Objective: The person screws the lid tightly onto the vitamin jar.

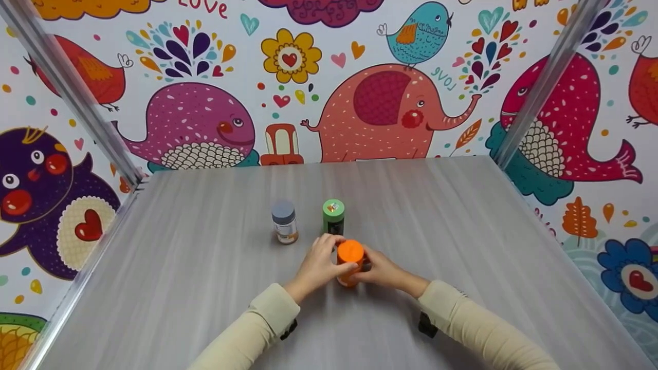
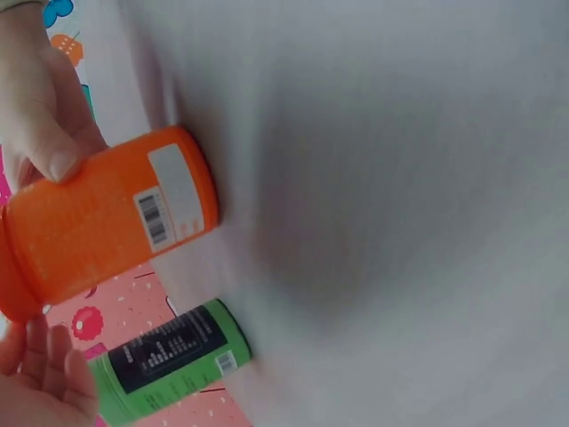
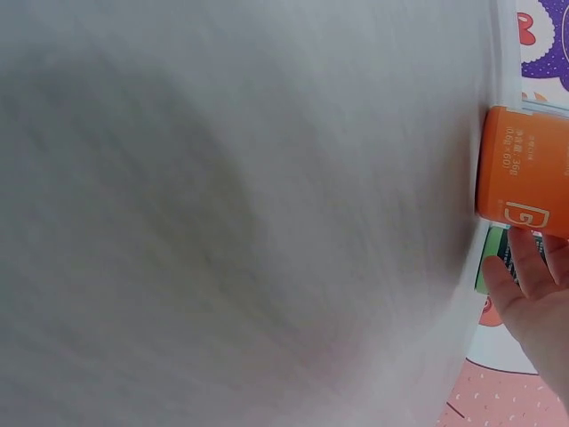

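Note:
An orange pill bottle (image 1: 350,253) with an orange lid stands upright on the table, between both hands. My left hand (image 1: 320,262) holds it near the lid from the left, thumb in front and fingers behind. From the right, my right hand (image 1: 385,270) grips its side; its thumb lies on the bottle's body in the left wrist view. A white barcode label shows on the orange bottle (image 2: 116,222) there, and pale printed text in the right wrist view (image 3: 524,173). Just behind stands a green-lidded bottle (image 1: 334,213) with a dark label, partly hidden by my left hand.
A small bottle with a grey lid (image 1: 284,221) stands left of the green one. The grey wood-grain table (image 1: 205,267) ends at a wall with cartoon animals (image 1: 380,113). Metal posts (image 1: 77,97) rise at the table's back corners.

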The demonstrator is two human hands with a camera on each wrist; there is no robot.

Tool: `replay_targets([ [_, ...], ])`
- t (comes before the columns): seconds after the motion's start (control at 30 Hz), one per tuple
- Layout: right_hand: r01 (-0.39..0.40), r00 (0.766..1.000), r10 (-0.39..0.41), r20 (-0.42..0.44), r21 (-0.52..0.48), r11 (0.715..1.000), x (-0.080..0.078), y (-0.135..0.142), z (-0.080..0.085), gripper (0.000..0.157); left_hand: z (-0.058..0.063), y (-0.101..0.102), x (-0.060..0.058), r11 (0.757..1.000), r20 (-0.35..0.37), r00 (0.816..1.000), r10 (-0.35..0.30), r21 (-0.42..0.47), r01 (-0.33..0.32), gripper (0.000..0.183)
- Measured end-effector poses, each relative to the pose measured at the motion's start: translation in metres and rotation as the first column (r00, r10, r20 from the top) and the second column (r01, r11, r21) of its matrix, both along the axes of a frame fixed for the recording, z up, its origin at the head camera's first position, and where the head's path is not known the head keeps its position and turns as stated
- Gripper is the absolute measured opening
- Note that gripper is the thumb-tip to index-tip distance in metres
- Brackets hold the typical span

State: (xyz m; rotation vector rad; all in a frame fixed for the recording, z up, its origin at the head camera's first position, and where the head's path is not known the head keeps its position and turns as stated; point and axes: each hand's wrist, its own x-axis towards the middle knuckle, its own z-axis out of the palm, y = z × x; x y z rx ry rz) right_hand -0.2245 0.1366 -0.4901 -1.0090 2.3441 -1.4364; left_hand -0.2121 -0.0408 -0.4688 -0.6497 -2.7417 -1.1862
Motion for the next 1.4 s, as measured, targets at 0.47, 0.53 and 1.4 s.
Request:
replay_targets([
  [0.47, 0.01, 0.999, -0.01, 0.03, 0.01, 1.0, 0.001, 0.001, 0.003, 0.058, 0.005, -0.019, -0.024, 0.951, 0.004, 0.952, -0.305, -0.045, 0.305, 0.052],
  [0.53, 0.012, 0.999, -0.013, 0.032, 0.017, 1.0, 0.002, 0.001, 0.003, 0.058, 0.007, -0.02, -0.026, 0.941, 0.044, 0.942, -0.332, -0.051, 0.334, 0.051],
  [1.4, -0.011, 0.998, 0.011, -0.062, 0.003, 1.0, 0.001, -0.001, 0.001, 0.056, -0.001, 0.006, 0.005, 0.993, 0.034, 0.992, 0.118, -0.005, -0.118, 0.056],
])
